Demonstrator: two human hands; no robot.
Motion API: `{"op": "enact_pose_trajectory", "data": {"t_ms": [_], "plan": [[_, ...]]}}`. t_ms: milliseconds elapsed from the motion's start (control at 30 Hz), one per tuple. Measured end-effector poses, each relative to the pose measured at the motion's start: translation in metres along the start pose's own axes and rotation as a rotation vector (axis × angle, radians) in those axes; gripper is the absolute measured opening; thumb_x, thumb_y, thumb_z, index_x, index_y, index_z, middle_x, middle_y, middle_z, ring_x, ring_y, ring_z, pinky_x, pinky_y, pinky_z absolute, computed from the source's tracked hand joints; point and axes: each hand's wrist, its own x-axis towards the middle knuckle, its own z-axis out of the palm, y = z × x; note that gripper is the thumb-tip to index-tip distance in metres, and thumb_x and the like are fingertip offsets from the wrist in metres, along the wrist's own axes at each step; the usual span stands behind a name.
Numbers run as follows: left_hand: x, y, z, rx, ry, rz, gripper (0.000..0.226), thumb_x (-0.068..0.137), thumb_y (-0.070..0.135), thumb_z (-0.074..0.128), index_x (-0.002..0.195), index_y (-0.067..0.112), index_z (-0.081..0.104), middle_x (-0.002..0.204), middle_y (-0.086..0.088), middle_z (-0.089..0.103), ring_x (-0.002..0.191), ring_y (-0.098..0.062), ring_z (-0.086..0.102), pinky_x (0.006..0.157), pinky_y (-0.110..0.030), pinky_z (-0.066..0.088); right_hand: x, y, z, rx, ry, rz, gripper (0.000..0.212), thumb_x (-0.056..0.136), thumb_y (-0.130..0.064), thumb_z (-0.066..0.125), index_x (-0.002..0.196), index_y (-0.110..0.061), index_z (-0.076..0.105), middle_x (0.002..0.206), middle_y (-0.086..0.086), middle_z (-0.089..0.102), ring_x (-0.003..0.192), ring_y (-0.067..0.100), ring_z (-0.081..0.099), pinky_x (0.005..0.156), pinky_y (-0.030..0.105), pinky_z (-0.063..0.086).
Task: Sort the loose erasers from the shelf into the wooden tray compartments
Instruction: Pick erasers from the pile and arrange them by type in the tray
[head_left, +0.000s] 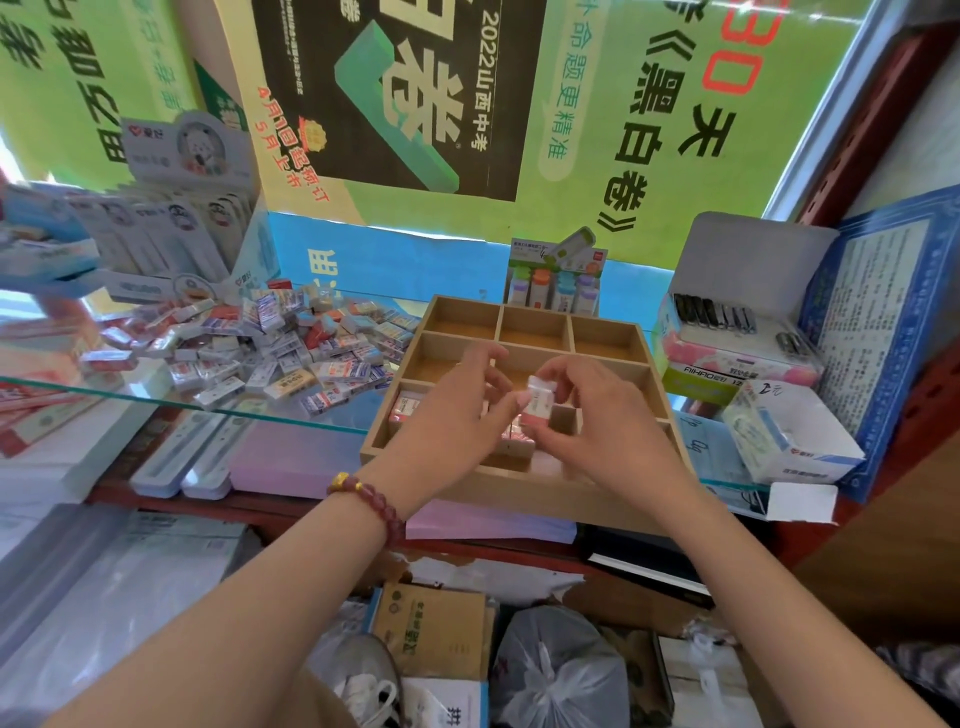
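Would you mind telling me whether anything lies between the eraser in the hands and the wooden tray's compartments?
Nothing visible does: the left hand and right hand hold the eraser directly over the wooden tray, whose three back compartments are empty.

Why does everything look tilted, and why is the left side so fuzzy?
Head view: the wide-angle lens leans the posters and window frame sideways; the boxes at far left are smeared with blur; the wooden tray and the eraser pinched between left hand and right hand look sharper; daylight glows through the posters.
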Motion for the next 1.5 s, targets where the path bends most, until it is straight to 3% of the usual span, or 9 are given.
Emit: {"op": "enact_pose_trajectory", "data": {"t_ms": [133, 233, 300, 400, 600, 767, 900, 1200, 1500], "plan": [[0.001, -0.011, 0.000, 0.470, -0.182, 0.181, 0.024, 0.098, 0.030, 0.042, 0.117, 0.028, 0.057, 0.142, 0.003, 0.036, 0.125, -0.013, 0.034, 0.107, -0.036, 0.031, 0.010, 0.015, -0.003, -0.152, -0.220, 0.167, 0.041, 0.076, -0.039, 0.075, 0.112, -0.035, 0.055, 0.097, -0.012, 0.058, 0.095, 0.012, 0.054, 0.078, 0.028, 0.043], [-0.001, -0.016, 0.006, 0.653, -0.315, 0.184, 0.031, 0.098, 0.040, 0.037, 0.122, 0.036, 0.056, 0.153, 0.002, 0.021, 0.141, -0.016, 0.011, 0.113, -0.044, 0.015, 0.012, 0.012, -0.002, -0.145, -0.342, 0.164, 0.014, 0.081, -0.030, 0.072, 0.086, -0.032, 0.060, 0.092, -0.012, 0.059, 0.088, 0.008, 0.057, 0.074, 0.024, 0.046], [-0.002, -0.018, 0.008, 0.678, -0.326, 0.153, 0.034, 0.097, 0.045, 0.035, 0.124, 0.037, 0.055, 0.153, -0.001, 0.020, 0.141, -0.017, 0.009, 0.113, -0.045, 0.015, 0.012, 0.008, 0.000, -0.266, -0.334, 0.129, 0.009, 0.084, -0.028, 0.068, 0.082, -0.031, 0.059, 0.092, -0.011, 0.061, 0.089, 0.009, 0.057, 0.083, 0.028, 0.047], [-0.003, -0.019, 0.005, 0.667, -0.323, 0.088, 0.037, 0.097, 0.047, 0.035, 0.121, 0.032, 0.058, 0.152, 0.000, 0.022, 0.141, -0.018, 0.011, 0.112, -0.046, 0.017, 0.013, 0.005, 0.006, -0.365, -0.310, 0.132, 0.013, 0.084, -0.033, 0.067, 0.093, -0.030, 0.059, 0.095, -0.010, 0.061, 0.093, 0.011, 0.056, 0.094, 0.033, 0.039], [0.000, -0.023, -0.002, 0.628, -0.303, 0.055, 0.035, 0.096, 0.045, 0.039, 0.120, 0.031, 0.059, 0.148, -0.001, 0.030, 0.138, -0.017, 0.017, 0.111, -0.044, 0.024, 0.015, 0.004, 0.011, -0.391, -0.304, 0.142, 0.025, 0.083, -0.040, 0.068, 0.101, -0.028, 0.056, 0.098, -0.008, 0.062, 0.093, 0.012, 0.056, 0.093, 0.033, 0.036], [0.002, -0.025, -0.008, 0.574, -0.275, 0.036, 0.030, 0.095, 0.042, 0.043, 0.118, 0.033, 0.061, 0.139, 0.004, 0.041, 0.132, -0.014, 0.028, 0.106, -0.040, 0.027, 0.004, 0.006, 0.004, -0.279, -0.309, 0.136, 0.049, 0.078, -0.049, 0.071, 0.119, -0.029, 0.053, 0.118, -0.008, 0.059, 0.106, 0.012, 0.055, 0.095, 0.031, 0.043], [0.004, -0.026, -0.017, 0.532, -0.251, 0.018, 0.027, 0.096, 0.037, 0.045, 0.115, 0.034, 0.062, 0.129, 0.006, 0.050, 0.124, -0.014, 0.036, 0.102, -0.036, 0.033, -0.001, 0.004, 0.001, -0.373, -0.304, 0.110, 0.045, 0.083, -0.044, 0.066, 0.123, -0.031, 0.050, 0.123, -0.010, 0.058, 0.113, 0.012, 0.053, 0.103, 0.035, 0.035], [-0.008, -0.027, -0.051, 0.510, 0.121, -0.086, 0.021, 0.093, 0.028, 0.046, 0.104, 0.025, 0.064, 0.112, 0.001, 0.063, 0.103, -0.018, 0.055, 0.082, -0.034, 0.046, 0.009, -0.002, 0.006, -0.354, -0.300, 0.143, 0.035, 0.083, -0.032, 0.069, 0.115, -0.028, 0.055, 0.110, -0.007, 0.062, 0.098, 0.013, 0.059, 0.081, 0.028, 0.048], [-0.050, -0.066, -0.082, 0.366, 0.163, -0.268, 0.018, 0.092, 0.016, 0.050, 0.091, 0.019, 0.068, 0.117, 0.000, 0.063, 0.105, -0.020, 0.056, 0.076, -0.027, 0.034, 0.001, 0.000, 0.000, -0.247, -0.324, 0.220, 0.022, 0.088, -0.033, 0.064, 0.109, -0.031, 0.065, 0.104, -0.009, 0.065, 0.086, 0.005, 0.056, 0.073, 0.023, 0.047]]}}
